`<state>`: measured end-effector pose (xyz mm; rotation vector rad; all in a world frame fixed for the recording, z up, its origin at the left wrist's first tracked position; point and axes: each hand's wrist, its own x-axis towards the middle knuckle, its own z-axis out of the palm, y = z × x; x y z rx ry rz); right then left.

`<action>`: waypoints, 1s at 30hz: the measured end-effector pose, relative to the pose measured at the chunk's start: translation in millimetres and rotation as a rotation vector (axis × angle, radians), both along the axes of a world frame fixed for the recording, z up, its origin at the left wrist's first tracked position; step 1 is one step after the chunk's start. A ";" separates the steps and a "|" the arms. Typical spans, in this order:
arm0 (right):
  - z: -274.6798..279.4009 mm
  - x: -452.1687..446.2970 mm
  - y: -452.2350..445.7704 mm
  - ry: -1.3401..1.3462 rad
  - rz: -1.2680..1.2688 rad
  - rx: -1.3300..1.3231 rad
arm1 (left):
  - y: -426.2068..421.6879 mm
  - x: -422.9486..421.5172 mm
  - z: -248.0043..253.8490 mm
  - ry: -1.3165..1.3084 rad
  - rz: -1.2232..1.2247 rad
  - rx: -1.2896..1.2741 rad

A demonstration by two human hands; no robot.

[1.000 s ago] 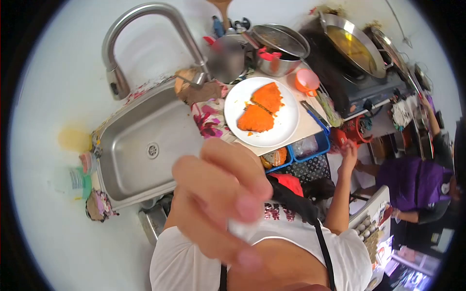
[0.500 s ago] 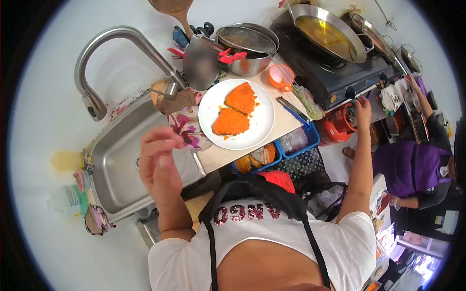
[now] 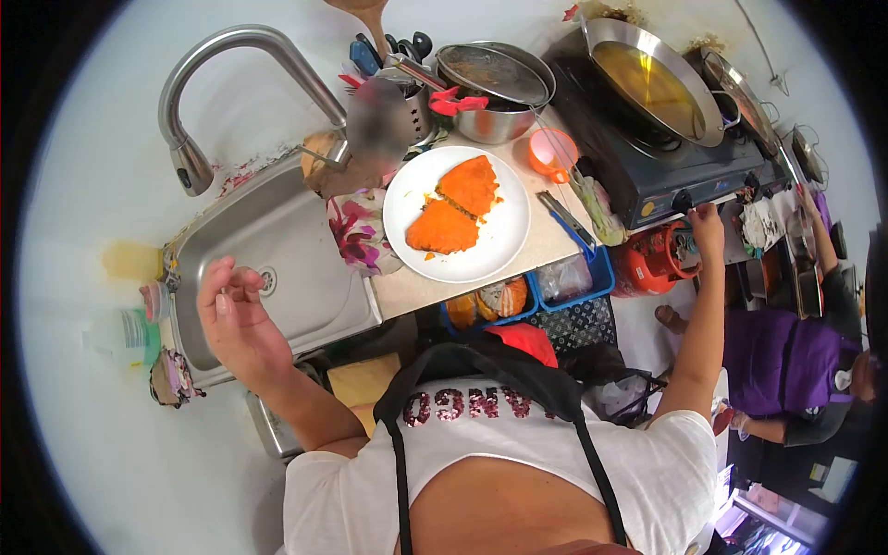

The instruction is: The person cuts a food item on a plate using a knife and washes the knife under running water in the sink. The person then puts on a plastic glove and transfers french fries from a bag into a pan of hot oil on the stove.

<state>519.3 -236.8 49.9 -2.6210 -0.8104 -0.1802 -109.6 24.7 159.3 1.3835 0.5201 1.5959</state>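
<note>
My left hand (image 3: 242, 319) is raised over the sink (image 3: 319, 319), fingers apart and loosely bent, with nothing in it. On the right, my right hand (image 3: 709, 233) reaches to the front of the gas stove (image 3: 652, 176). Its fingers are closed together at the stove knob (image 3: 683, 201), with the fingertips partly hidden. A round white plate (image 3: 504, 245) lies on the counter between my hands. Two wedge-shaped orange pieces of food (image 3: 444, 228) rest on it, side by side. A wide pan (image 3: 647, 81) of yellowish oil sits on the stove.
Behind the plate stand a metal pot (image 3: 495, 120) with a lid and an orange cup (image 3: 553, 153). A blue-handled knife (image 3: 569, 222) lies beside them. Below are blue baskets (image 3: 573, 277) and a red gas cylinder (image 3: 652, 264). A co-worker in a purple apron (image 3: 777, 361) stands at right.
My left hand has moved left and away from the counter, over the sink, and its fingers have spread. My right hand stays by the stove knob. The camera view has shifted slightly.
</note>
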 end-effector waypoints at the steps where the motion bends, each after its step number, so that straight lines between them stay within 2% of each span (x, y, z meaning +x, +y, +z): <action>1: -4.5 7.0 -1.4 0.011 0.028 -0.003 | -1.0 -0.6 -0.1 0.002 0.004 0.001; 11: 23.0 -2.3 16.3 0.026 0.125 -0.338 | -5.5 3.9 0.8 0.016 0.039 -0.045; 14: 12.1 -4.9 15.3 -0.325 0.253 -0.434 | -0.6 6.7 -2.5 0.059 0.006 -0.142; 18: 9.5 -8.3 17.0 -0.657 0.411 -0.625 | 5.4 20.3 -9.2 0.120 -0.048 -0.262; 27: 17.8 -14.8 25.1 -0.883 0.616 -0.905 | 8.8 31.5 -11.3 0.120 -0.113 -0.264; 30: 20.1 -19.7 25.4 -0.894 0.581 -0.879 | 9.5 24.8 -11.7 0.103 -0.143 -0.251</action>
